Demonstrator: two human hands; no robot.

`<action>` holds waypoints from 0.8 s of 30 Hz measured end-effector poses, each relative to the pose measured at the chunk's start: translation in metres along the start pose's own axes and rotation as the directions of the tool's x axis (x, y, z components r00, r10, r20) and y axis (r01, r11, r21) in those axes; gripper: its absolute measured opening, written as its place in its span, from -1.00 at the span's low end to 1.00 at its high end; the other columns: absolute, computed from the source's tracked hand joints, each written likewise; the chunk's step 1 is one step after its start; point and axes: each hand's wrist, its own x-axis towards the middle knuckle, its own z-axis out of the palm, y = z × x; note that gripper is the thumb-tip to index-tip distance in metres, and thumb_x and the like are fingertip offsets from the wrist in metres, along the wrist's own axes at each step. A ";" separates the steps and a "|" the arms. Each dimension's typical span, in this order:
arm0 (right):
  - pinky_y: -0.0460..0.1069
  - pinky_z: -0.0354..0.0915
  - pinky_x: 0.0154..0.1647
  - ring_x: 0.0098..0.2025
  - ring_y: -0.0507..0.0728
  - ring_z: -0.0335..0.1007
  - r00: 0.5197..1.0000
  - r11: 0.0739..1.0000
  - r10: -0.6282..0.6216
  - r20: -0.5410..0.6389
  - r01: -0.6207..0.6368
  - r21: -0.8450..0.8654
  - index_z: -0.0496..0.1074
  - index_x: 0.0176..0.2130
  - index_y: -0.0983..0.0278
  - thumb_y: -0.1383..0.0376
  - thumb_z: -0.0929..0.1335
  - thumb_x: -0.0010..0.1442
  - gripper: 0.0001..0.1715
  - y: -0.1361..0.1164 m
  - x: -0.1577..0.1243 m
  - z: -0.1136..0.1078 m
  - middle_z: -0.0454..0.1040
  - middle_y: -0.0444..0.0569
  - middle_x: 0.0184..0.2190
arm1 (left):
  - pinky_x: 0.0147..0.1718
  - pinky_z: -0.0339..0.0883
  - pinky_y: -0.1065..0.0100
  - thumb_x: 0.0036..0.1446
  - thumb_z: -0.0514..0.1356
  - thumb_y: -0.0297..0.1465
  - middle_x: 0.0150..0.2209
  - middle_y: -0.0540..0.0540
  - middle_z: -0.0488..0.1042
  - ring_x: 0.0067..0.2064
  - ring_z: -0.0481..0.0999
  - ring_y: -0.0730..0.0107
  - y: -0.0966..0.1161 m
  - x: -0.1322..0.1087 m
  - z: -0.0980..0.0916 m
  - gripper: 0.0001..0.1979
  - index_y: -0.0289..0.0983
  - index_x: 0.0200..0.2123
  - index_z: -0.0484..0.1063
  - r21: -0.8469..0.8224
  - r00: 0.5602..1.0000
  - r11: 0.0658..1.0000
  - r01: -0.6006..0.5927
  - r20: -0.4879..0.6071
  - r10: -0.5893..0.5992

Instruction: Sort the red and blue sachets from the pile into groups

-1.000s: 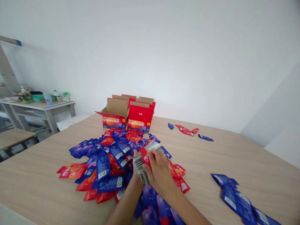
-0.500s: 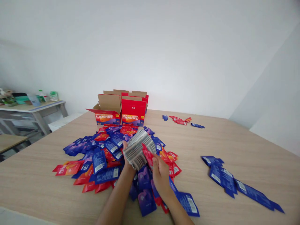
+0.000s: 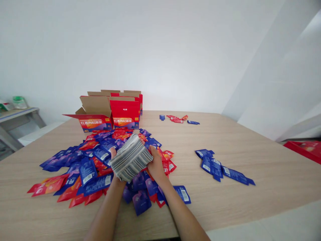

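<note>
Both hands are around a thick, grey-and-white striped bundle (image 3: pixel 131 159), which looks like folded cloth or stacked paper; I cannot tell which. My left hand (image 3: pixel 113 154) grips its left side, thumb showing at the edge and most fingers hidden underneath. On the opposite side, my right hand (image 3: pixel 156 164) closes on the bundle's right edge. Below and around them spreads a heap of foil sachets, with blue sachets (image 3: pixel 88 171) and red sachets (image 3: pixel 50 184) mixed together. A few blue sachets (image 3: pixel 140 202) lie close beneath the bundle.
Several open red cartons (image 3: pixel 125 113) stand behind the heap at the back left. Blue sachets (image 3: pixel 212 165) lie in a row at right, and red sachets (image 3: pixel 177 119) at the back. A red tray (image 3: pixel 301 151) is at the far right, a side table (image 3: pixel 18 113) at the left.
My right hand has gone from holding a red sachet against the bundle to gripping the bundle's right edge. That sachet is no longer clearly visible. The view has turned right.
</note>
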 end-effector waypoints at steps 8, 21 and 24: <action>0.16 0.28 0.25 0.25 0.20 0.35 0.985 0.987 -0.161 -0.062 0.163 0.018 0.46 0.18 0.24 0.24 0.30 0.33 -0.53 0.010 0.004 -0.011 0.46 0.15 0.19 | 0.18 0.30 0.07 0.28 -0.21 0.19 0.12 -0.31 0.52 0.25 0.40 0.00 -0.022 -0.002 -0.006 -0.13 -0.42 0.21 0.38 -0.005 0.985 0.987 0.162 0.055 -0.162; 0.54 -0.17 0.25 0.39 0.64 -0.06 0.804 0.522 0.425 -0.417 -0.594 -0.613 0.15 0.30 0.72 0.12 0.25 0.29 -0.15 0.115 0.018 -0.156 0.06 0.76 0.30 | 0.12 0.35 -0.05 0.25 -0.17 0.21 0.01 -0.26 0.59 0.16 0.49 -0.08 -0.014 0.004 -0.012 -0.18 -0.31 0.10 0.48 0.010 0.965 0.967 0.254 0.064 -0.254; 0.51 -0.20 0.27 0.28 0.61 0.16 0.818 0.482 0.458 -0.349 -0.558 -0.676 0.32 0.18 0.68 0.08 0.28 0.29 -0.24 0.120 0.018 -0.149 0.31 0.69 0.15 | 0.11 0.36 -0.11 0.26 -0.19 0.20 -0.08 -0.24 0.63 0.13 0.52 -0.11 -0.016 0.003 -0.012 -0.20 -0.29 0.01 0.55 0.017 0.965 0.965 0.262 0.025 -0.262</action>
